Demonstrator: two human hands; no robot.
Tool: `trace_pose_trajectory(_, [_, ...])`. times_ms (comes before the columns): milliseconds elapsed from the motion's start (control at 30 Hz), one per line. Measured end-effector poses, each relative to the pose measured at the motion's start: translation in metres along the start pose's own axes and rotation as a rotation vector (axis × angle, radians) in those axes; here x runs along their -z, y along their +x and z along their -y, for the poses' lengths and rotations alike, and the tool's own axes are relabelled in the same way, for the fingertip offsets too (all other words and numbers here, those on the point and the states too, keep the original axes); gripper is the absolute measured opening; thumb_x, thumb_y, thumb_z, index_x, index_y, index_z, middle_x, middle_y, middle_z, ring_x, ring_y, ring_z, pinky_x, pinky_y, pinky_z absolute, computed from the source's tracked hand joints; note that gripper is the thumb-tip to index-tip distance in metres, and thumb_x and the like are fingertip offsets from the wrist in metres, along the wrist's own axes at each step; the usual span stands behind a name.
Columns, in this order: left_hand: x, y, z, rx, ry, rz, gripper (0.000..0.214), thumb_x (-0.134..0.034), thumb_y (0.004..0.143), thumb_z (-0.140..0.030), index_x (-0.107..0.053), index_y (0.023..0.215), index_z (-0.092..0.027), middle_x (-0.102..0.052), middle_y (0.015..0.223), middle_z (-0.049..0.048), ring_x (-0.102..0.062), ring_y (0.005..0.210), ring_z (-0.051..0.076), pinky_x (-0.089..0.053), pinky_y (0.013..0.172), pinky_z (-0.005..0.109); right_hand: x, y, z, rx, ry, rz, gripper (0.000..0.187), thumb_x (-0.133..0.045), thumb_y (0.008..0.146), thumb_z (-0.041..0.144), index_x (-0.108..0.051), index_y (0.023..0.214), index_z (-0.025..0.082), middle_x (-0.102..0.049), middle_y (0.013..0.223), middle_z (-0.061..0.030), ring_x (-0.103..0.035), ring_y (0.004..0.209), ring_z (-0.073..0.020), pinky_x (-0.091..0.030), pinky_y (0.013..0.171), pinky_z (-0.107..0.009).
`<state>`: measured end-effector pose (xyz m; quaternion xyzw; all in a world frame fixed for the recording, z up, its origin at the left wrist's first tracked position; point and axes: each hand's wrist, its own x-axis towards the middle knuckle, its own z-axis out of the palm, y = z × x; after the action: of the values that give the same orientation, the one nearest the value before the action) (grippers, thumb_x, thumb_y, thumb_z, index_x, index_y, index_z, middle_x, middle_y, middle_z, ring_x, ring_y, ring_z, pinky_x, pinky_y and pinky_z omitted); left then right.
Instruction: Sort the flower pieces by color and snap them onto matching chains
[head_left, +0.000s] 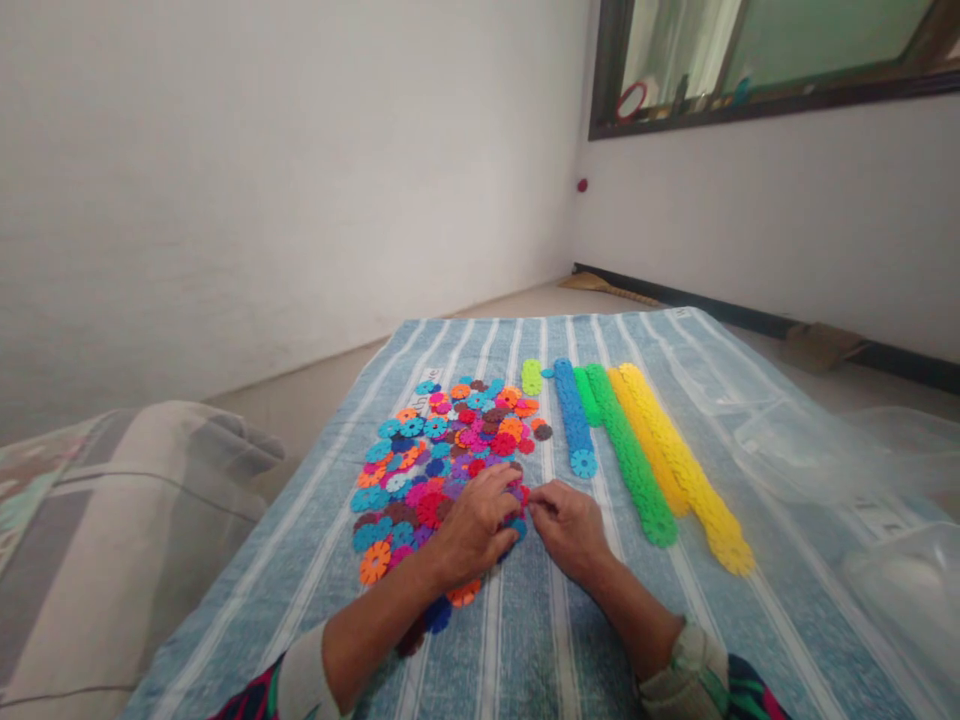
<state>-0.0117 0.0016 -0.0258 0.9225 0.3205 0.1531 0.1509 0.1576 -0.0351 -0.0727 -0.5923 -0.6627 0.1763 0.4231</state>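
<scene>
A heap of small flat plastic snowflake discs [442, 450] in many colours lies on a blue striped cloth [525, 640]. My left hand [474, 528] rests on the near right edge of the heap, fingers curled over the discs. Fingertip to fingertip with it, my right hand [570, 525] pinches a small red disc [524, 496] between both hands. To the right lie long rows of joined discs: a blue row [574, 418], a green row [628, 455] and a yellow row [686, 470]. A short light green piece [532, 377] sits at the far end.
A clear plastic bag [780, 420] and clear plastic containers [911, 580] lie at the right of the cloth. A grey folded cushion [112, 520] sits at the left. White walls, a dark-framed window [750, 60] and bare floor lie beyond.
</scene>
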Motion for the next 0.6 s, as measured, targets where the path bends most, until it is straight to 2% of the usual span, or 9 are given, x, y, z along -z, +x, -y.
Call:
trace_pose_trajectory(133, [0.011,0.000,-0.008,0.056,-0.113,-0.002,0.007,-0.061,0.070,-0.014,-0.059,0.072,-0.020,-0.066,0.100,0.0045,-0.056,0.102,0.021,-0.045,0.092,0.035,-0.002,0.001,0.002,-0.004,-0.004,-0.018,0.020,-0.052,0.079,0.014,-0.070,0.075,0.021,-0.066,0.072,-0.0006,-0.059,0.067,-0.0122,-0.037,0.062,-0.022])
trace_pose_trajectory(233, [0.023,0.010,-0.006,0.178,-0.173,0.007,0.004,-0.059,0.070,-0.017,-0.058,0.067,-0.019,-0.065,0.076,-0.0005,-0.058,0.079,0.016,-0.046,0.074,0.027,-0.003,0.002,0.002,-0.002,-0.005,-0.016,0.019,-0.052,0.079,0.014,-0.069,0.072,0.021,-0.064,0.070,-0.0004,-0.058,0.067,-0.0126,-0.036,0.061,-0.022])
trace_pose_trajectory(300, [0.031,0.023,0.002,0.259,-0.197,-0.010,0.006,-0.058,0.071,-0.022,-0.059,0.066,-0.019,-0.062,0.068,-0.0026,-0.057,0.069,0.013,-0.044,0.066,0.024,-0.004,0.002,0.002,-0.002,0.003,-0.011,0.020,-0.051,0.079,0.015,-0.069,0.072,0.021,-0.064,0.069,-0.0003,-0.058,0.067,-0.0127,-0.035,0.061,-0.023])
trace_pose_trajectory(367, [0.037,0.045,0.014,0.280,-0.200,-0.018,0.011,-0.057,0.073,-0.026,-0.060,0.065,-0.018,-0.060,0.064,-0.0037,-0.055,0.064,0.012,-0.042,0.062,0.022,-0.006,0.002,0.002,-0.006,0.016,-0.007,0.020,-0.051,0.078,0.014,-0.068,0.073,0.021,-0.064,0.070,0.0000,-0.058,0.067,-0.0127,-0.035,0.061,-0.023])
trace_pose_trajectory(433, [0.040,0.076,0.028,0.282,-0.135,-0.081,0.012,-0.056,0.072,-0.026,-0.061,0.065,-0.017,-0.060,0.062,-0.0036,-0.054,0.061,0.011,-0.040,0.060,0.022,-0.007,0.002,0.002,-0.012,0.022,-0.008,0.020,-0.051,0.076,0.013,-0.068,0.073,0.021,-0.065,0.071,0.0002,-0.058,0.067,-0.0127,-0.034,0.061,-0.023])
trace_pose_trajectory(533, [0.042,0.133,0.051,0.253,-0.033,-0.116,0.014,-0.057,0.072,-0.025,-0.067,0.068,-0.016,-0.063,0.063,-0.0020,-0.057,0.064,0.013,-0.040,0.060,0.022,-0.007,0.002,0.003,-0.015,0.016,-0.020,0.018,-0.051,0.076,0.013,-0.067,0.072,0.021,-0.063,0.069,0.0006,-0.058,0.065,-0.0122,-0.033,0.059,-0.023])
trace_pose_trajectory(600, [0.040,0.173,0.064,0.255,0.038,-0.100,0.018,-0.057,0.072,-0.023,-0.072,0.077,-0.015,-0.068,0.069,-0.0003,-0.059,0.069,0.014,-0.042,0.063,0.022,-0.008,0.002,0.003,-0.009,0.007,-0.028,0.017,-0.051,0.076,0.014,-0.065,0.070,0.021,-0.061,0.066,0.0010,-0.056,0.062,-0.0117,-0.031,0.057,-0.023])
